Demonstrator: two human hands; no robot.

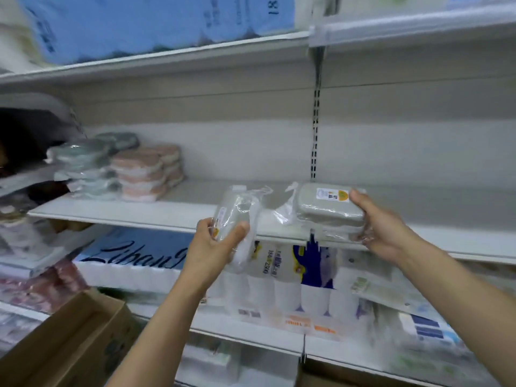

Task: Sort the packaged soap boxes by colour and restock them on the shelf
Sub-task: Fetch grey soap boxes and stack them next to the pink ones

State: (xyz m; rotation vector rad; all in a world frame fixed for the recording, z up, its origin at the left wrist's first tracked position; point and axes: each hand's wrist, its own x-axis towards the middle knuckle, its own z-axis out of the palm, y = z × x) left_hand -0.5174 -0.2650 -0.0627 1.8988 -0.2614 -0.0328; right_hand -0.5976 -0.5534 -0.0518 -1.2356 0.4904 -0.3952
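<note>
My left hand point(215, 238) grips a grey-white soap box point(237, 213) in clear wrap, tilted on end just in front of the middle shelf point(139, 212). My right hand point(382, 227) holds a grey soap box point(326, 208) with a white and orange label, flat, at the shelf's front edge. At the left of the same shelf stand stacks of pale green soap boxes point(86, 169) and pink soap boxes point(142, 174). A darker green box point(120, 139) lies behind them.
Blue tissue packs point(156, 20) fill the shelf above. Toilet roll packs point(293, 277) and a blue pack point(136, 252) sit on the shelf below. An open cardboard carton point(69, 342) stands at the lower left. A slotted upright point(315, 129) divides the back panel.
</note>
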